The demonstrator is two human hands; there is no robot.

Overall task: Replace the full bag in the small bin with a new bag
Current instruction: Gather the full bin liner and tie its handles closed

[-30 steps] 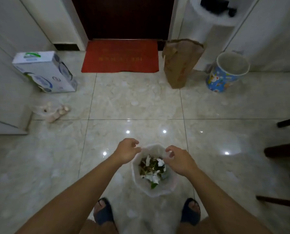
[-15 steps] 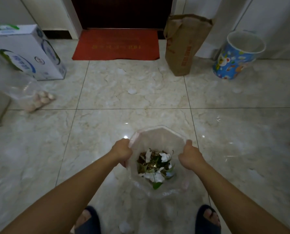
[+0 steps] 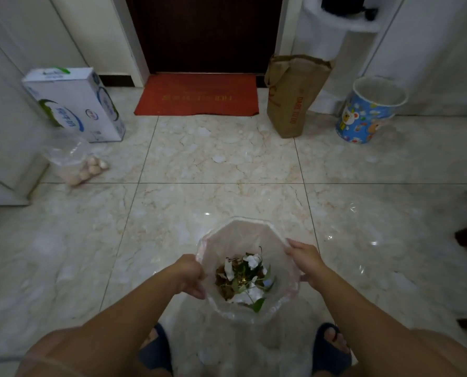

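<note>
Bag (image 3: 243, 235) higher, both hands gripping.

Translucent full bag (image 3: 243, 235), mouth open

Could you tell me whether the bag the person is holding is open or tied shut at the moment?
Open. The left hand and right hand hold the bag rim spread wide, and the leaves and paper scraps inside are visible.

A glossy, polished marble-look floor (image 3: 227, 164) is noted; the bag (image 3: 243, 232) is thin translucent plastic, the paper bag (image 3: 295, 96) matt brown.
</note>
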